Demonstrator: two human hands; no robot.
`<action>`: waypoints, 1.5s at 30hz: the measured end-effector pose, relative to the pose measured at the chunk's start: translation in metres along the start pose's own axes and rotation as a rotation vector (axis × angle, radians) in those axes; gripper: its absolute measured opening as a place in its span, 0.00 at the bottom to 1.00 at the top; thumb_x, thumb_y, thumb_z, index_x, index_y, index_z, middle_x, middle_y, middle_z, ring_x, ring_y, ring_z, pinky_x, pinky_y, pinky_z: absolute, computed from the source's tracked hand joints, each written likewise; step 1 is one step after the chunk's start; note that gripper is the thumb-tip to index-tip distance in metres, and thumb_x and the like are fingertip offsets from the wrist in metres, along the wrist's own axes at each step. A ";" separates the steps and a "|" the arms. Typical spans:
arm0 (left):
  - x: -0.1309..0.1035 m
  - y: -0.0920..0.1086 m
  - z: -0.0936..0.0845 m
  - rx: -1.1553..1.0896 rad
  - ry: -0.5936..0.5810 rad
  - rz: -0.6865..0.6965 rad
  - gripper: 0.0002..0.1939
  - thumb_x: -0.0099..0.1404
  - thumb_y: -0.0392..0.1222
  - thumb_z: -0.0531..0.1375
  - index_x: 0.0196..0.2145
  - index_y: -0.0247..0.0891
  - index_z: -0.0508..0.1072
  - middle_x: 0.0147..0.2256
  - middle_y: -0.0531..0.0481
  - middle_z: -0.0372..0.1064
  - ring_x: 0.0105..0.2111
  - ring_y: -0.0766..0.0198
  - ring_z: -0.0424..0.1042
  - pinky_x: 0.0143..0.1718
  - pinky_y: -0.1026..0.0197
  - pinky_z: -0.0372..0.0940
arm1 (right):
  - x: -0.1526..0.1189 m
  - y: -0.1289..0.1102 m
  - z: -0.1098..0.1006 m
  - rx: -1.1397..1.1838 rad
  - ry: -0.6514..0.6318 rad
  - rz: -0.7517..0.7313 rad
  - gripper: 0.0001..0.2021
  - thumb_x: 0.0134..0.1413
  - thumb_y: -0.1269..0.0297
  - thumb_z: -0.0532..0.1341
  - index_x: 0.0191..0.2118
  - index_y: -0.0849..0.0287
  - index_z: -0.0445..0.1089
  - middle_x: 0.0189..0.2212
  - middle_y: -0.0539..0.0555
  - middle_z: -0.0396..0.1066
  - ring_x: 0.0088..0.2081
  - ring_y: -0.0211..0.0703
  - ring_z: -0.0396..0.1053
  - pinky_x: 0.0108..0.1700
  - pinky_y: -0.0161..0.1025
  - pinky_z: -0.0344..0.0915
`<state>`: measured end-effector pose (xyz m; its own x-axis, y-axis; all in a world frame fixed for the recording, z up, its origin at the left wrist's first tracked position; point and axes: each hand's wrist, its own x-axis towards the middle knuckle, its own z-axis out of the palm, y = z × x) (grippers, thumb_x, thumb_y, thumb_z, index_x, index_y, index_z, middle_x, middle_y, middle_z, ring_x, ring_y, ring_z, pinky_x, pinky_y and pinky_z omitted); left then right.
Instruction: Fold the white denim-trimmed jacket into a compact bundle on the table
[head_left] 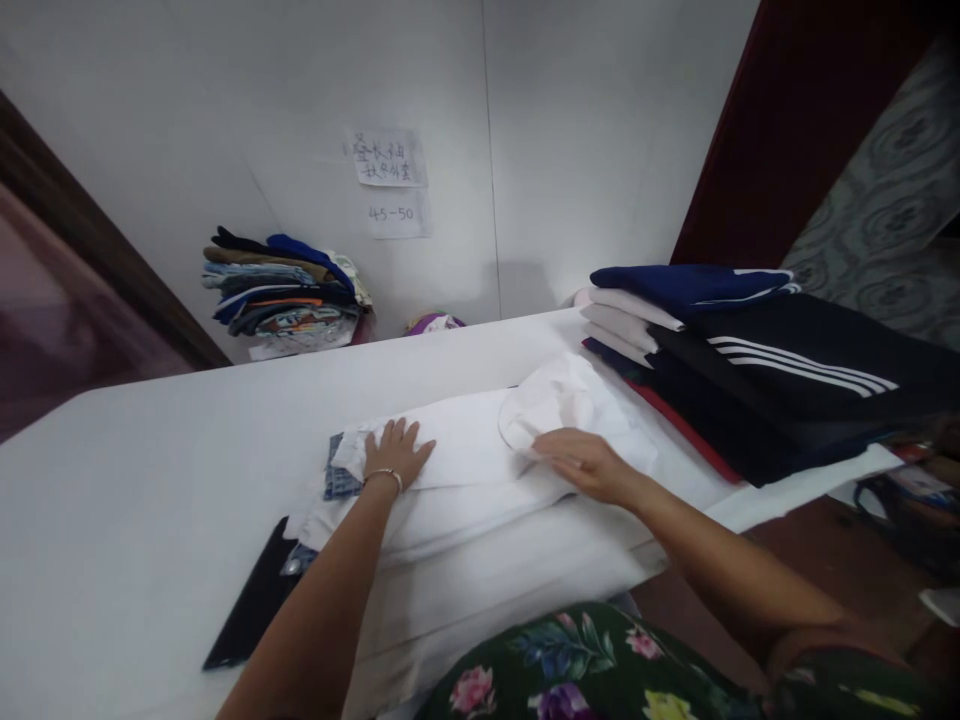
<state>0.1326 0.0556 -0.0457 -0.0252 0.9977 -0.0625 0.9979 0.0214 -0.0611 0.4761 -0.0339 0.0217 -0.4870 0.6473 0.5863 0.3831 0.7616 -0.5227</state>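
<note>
A white garment (457,430) lies spread on a pile of clothes in front of me, one end of it bunched up on the right. My left hand (397,455) rests flat on it with fingers spread, close to its gathered left end. Fingers pinched together, my right hand (581,462) holds the edge of the bunched fabric (551,400). Blue denim (341,470) sticks out from under the garment at the left. Below that, a black piece (259,600) lies partly hidden under the pile and my left forearm.
Dark folded clothes with white stripes (802,365) are stacked at the table's right end. A pile of mixed folded clothes (289,290) stands behind the table at the left. Handwritten paper notes (390,160) hang on the wall. The white table (135,480) extends leftward.
</note>
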 end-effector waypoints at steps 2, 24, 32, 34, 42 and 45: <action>0.000 -0.002 -0.002 -0.017 -0.006 0.001 0.35 0.66 0.60 0.41 0.65 0.41 0.53 0.67 0.46 0.39 0.67 0.51 0.36 0.62 0.39 0.36 | -0.012 0.013 -0.024 -0.062 0.200 0.171 0.12 0.59 0.62 0.56 0.44 0.52 0.74 0.43 0.54 0.75 0.46 0.46 0.71 0.51 0.46 0.66; -0.013 0.168 -0.059 -0.902 -0.099 0.011 0.16 0.62 0.46 0.57 0.45 0.39 0.72 0.49 0.44 0.71 0.50 0.55 0.67 0.52 0.58 0.59 | 0.003 0.072 -0.041 0.167 0.568 0.507 0.25 0.50 0.65 0.58 0.56 0.57 0.65 0.54 0.56 0.68 0.52 0.47 0.66 0.57 0.46 0.60; -0.007 0.233 -0.071 -1.512 -0.489 0.000 0.26 0.66 0.60 0.47 0.45 0.37 0.69 0.40 0.43 0.72 0.32 0.62 0.73 0.35 0.59 0.69 | 0.018 0.058 -0.058 0.230 0.539 0.316 0.24 0.49 0.65 0.61 0.54 0.57 0.67 0.48 0.56 0.72 0.47 0.46 0.71 0.51 0.45 0.66; -0.006 0.246 -0.080 -1.912 -0.606 0.013 0.30 0.63 0.66 0.48 0.46 0.38 0.69 0.37 0.45 0.72 0.31 0.62 0.72 0.36 0.58 0.69 | 0.022 0.047 -0.053 0.157 0.375 0.249 0.23 0.51 0.66 0.59 0.55 0.55 0.68 0.48 0.55 0.73 0.43 0.44 0.72 0.47 0.44 0.68; -0.011 0.192 -0.070 -2.413 -0.479 -0.057 0.40 0.60 0.72 0.40 0.52 0.37 0.67 0.45 0.41 0.71 0.44 0.53 0.71 0.43 0.51 0.67 | 0.000 0.024 -0.026 0.108 0.021 -0.020 0.19 0.56 0.69 0.58 0.54 0.56 0.68 0.49 0.56 0.72 0.49 0.45 0.68 0.43 0.41 0.71; -0.016 0.173 -0.058 -2.282 -0.438 -0.200 0.36 0.59 0.70 0.48 0.55 0.41 0.61 0.49 0.42 0.68 0.43 0.56 0.72 0.42 0.51 0.68 | -0.018 0.037 -0.019 -0.038 0.107 0.042 0.18 0.57 0.67 0.57 0.54 0.55 0.69 0.50 0.57 0.71 0.53 0.48 0.66 0.55 0.51 0.65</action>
<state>0.3088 0.0470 0.0030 0.2079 0.9135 -0.3496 -0.5982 0.4015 0.6935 0.5140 -0.0168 0.0039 -0.3842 0.6764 0.6284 0.4315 0.7333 -0.5255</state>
